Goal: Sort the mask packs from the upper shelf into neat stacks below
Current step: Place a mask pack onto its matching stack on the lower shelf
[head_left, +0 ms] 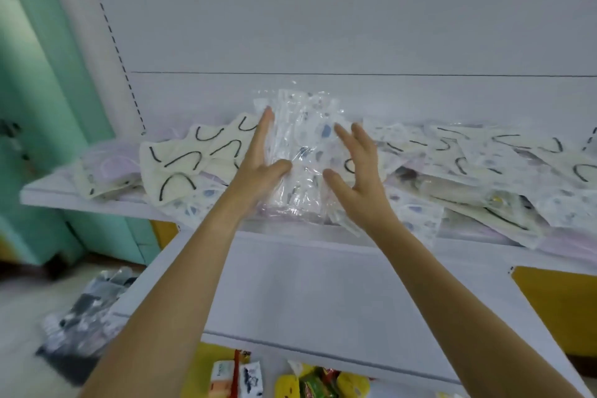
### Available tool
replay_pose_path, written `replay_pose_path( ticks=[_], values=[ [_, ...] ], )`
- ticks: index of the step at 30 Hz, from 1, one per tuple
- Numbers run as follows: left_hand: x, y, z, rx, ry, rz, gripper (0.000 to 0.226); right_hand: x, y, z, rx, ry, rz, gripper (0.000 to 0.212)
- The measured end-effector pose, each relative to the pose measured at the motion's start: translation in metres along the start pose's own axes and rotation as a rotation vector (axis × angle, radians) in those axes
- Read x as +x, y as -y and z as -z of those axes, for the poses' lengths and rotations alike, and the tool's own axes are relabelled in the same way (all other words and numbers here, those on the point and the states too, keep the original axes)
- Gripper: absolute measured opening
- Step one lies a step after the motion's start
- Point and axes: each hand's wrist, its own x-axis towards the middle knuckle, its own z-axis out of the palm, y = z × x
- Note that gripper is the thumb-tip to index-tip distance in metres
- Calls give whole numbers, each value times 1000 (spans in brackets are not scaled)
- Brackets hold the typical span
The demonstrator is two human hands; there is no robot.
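Clear plastic wrapped the mask pack (303,152) that stood upright near the middle of the upper shelf (42,200), rising above the loose heap around it. The left hand (258,165) lay against the pack's left edge with its fingers straight and its thumb across the front. The right hand (358,178) was spread wide just beside the pack's right side, holding nothing; whether it touched the wrapper I cannot tell. The hands were apart, with the pack between them. Cream packs (181,165) with black ear loops sprawled to the left, and more patterned packs (484,165) overlapped to the right, some hanging over the shelf edge. Below, the lower shelf (307,294) was a bare white board. Bright snack packets (316,381) showed beneath it, and dark bundles (84,310) lay blurred on the floor at the left.
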Motion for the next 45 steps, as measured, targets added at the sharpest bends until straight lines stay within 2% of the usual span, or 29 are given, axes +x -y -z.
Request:
replay_pose_path(
  ticks=[2, 4, 7, 10, 13, 16, 18, 21, 23, 26, 29, 35, 39, 45],
  values=[
    [-11, 1, 2, -13, -88, 35, 95, 6, 5, -14, 110, 35, -107, 68],
    [-24, 1, 7, -43, -118, 73, 94, 7, 7, -30, 174, 108, -139, 70],
    [-53, 2, 24, -22, -130, 100, 82, 1, 12, -58, 218, 163, -22, 69],
    [-92, 11, 52, 13, -243, 147, 71, -15, 24, -95, 260, 248, 86, 70],
    [-140, 30, 90, 12, -382, 242, 73, -45, 37, -140, 331, 394, 152, 68],
    [-186, 59, 125, -3, -435, 365, 77, -81, 42, -187, 383, 518, 154, 69],
    [-211, 80, 145, -44, -491, 455, 76, -103, 36, -221, 389, 557, 80, 71],
    [-233, 126, 178, -122, -537, 578, 69, -133, 24, -271, 433, 691, -197, 75],
    [-237, 155, 196, -163, -515, 642, 64, -148, 17, -298, 493, 742, -373, 71],
    [-238, 197, 221, -140, -422, 761, 61, -169, 7, -343, 458, 704, -631, 69],
    [-238, 240, 234, -124, -307, 862, 65, -188, -2, -378, 336, 603, -767, 69],
    [-225, 291, 258, -129, 85, 1009, 68, -191, -27, -422, 194, 377, -1062, 64],
    [-194, 334, 273, -65, 59, 1034, 60, -168, -58, -454, 173, 298, -1139, 65],
    [-114, 429, 287, 178, 11, 811, 53, -101, -142, -508, 131, 305, -980, 65]
  ],
)
